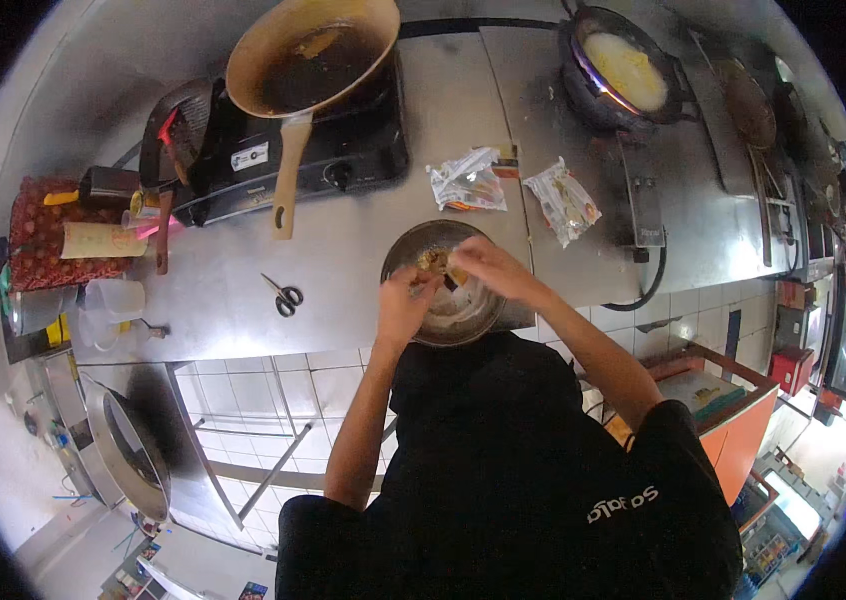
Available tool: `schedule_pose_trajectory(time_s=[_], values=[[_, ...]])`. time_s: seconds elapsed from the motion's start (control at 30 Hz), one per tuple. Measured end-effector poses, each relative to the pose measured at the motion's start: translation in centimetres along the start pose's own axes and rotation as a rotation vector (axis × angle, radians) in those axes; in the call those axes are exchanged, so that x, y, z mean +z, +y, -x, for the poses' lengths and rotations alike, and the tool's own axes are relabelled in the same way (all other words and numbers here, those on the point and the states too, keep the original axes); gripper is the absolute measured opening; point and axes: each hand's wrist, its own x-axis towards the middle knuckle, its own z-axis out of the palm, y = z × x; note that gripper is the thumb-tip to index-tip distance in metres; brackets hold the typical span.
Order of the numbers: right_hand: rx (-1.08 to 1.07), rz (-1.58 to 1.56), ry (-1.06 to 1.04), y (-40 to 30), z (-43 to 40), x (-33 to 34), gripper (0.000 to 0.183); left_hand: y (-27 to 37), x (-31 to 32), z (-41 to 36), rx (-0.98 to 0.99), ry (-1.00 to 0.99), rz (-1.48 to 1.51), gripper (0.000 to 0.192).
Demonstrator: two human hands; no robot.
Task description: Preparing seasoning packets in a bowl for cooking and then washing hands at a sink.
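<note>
A round metal bowl [460, 315] stands at the counter's front edge, with brownish and yellowish food bits [434, 261] inside. My left hand [409, 296] is over the bowl's left side, its fingertips pinched at a small piece too blurred to name. Over the right side is my right hand [489, 266], its fingers bent close to a small pale yellowish item; whether they grip it is unclear. Behind the bowl lie two crumpled plastic packets, one [469, 180] at the back and another [564, 201] farther right. Black-handled scissors [285, 296] rest on the counter to the left.
A large frying pan [310, 67] sits on a black portable stove [370, 161] at back left. At back right, a wok [629, 71] with pale yellow contents stands over a flame. Plastic containers [115, 300] crowd the left end; a gas hose [652, 292] curves at right.
</note>
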Motion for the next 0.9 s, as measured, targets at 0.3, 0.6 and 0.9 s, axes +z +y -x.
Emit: schedule_pose_trajectory(time_s=[0.3,0.6,0.9], values=[[0.263,-0.882,-0.077,-0.4,3.4,-0.1,0.047,0.5,0.8,-1.1,-0.574,-0.06,1.006,0.01],[0.217,-0.711,0.075,0.3,2.3,0.5,0.034,0.6,2.0,0.4,-0.709,-0.053,1.092,0.019],[0.028,0.027,0.23,-2.8,1.7,-2.1,0.028,-0.5,-5.7,3.4,-0.289,0.303,0.741,0.033]])
